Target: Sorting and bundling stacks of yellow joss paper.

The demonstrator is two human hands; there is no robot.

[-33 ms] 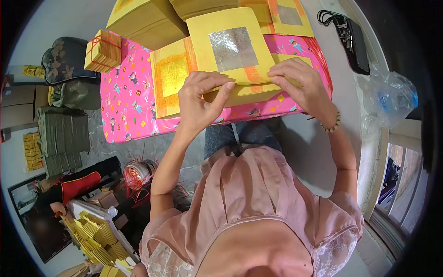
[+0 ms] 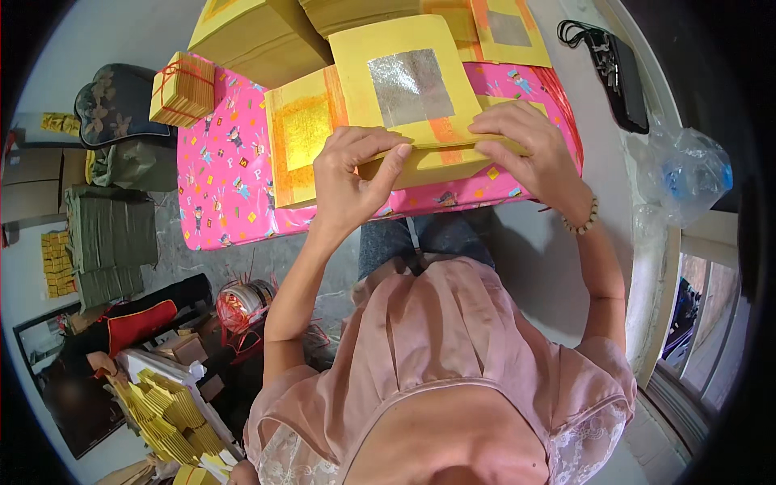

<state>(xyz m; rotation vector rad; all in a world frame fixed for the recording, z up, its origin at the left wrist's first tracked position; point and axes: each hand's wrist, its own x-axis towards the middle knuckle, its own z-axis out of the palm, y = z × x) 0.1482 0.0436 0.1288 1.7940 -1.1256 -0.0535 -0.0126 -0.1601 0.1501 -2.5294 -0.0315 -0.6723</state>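
Note:
A yellow paper sheet (image 2: 463, 71) with a silver foil square lies before me, its near edge bent into a narrow fold. My left hand (image 2: 356, 166) is closed on that edge at the left, thumb and fingers pinching it. At the right end, my right hand (image 2: 525, 149) pinches the same edge between thumb and fingers. Beneath is a thick stack of yellow paper (image 2: 432, 168), partly hidden by my hands. Just left of my left hand lies another yellow sheet (image 2: 279, 174) with a gold foil square and an orange band.
Tall yellow paper stacks (image 2: 267, 44) stand at the back of the pink-covered table (image 2: 214, 190). A red-tied bundle (image 2: 182, 90) sits at its left corner. At lower left, another person's hand (image 2: 101, 364) is near folded yellow papers (image 2: 162, 412). A black bag (image 2: 618, 85) lies right.

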